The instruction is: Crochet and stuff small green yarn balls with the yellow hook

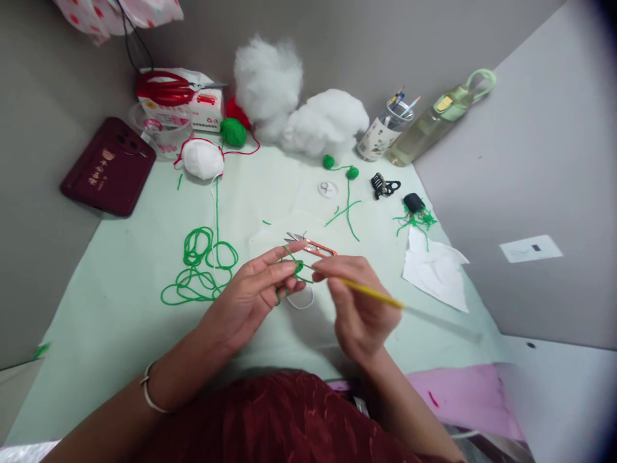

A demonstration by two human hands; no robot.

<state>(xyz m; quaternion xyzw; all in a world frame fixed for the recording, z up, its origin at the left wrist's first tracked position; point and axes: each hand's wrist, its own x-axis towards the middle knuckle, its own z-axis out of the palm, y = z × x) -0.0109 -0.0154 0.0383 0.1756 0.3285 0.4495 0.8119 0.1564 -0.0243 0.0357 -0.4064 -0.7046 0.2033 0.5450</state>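
My left hand (260,283) pinches a small piece of green crochet work (299,266) between thumb and fingers, with green yarn running over the index finger. My right hand (364,302) grips a crochet hook with a yellow handle (373,294); its tip meets the green piece. The handle's far end is smeared by motion. Just beyond the fingers lie orange-handled thread snips (318,248), blades pointing left. A white yarn loop (304,303) hangs below the left fingers. Loose green yarn (197,276) lies in coils left of my left hand.
At the back stand white stuffing (270,77), a white yarn ball (202,159), a green yarn ball (233,132), red scissors (166,88), a pen holder (378,135) and a bottle (429,125). A phone (113,167) leans left. A black hair claw (384,186) and white tissue (434,270) lie right.
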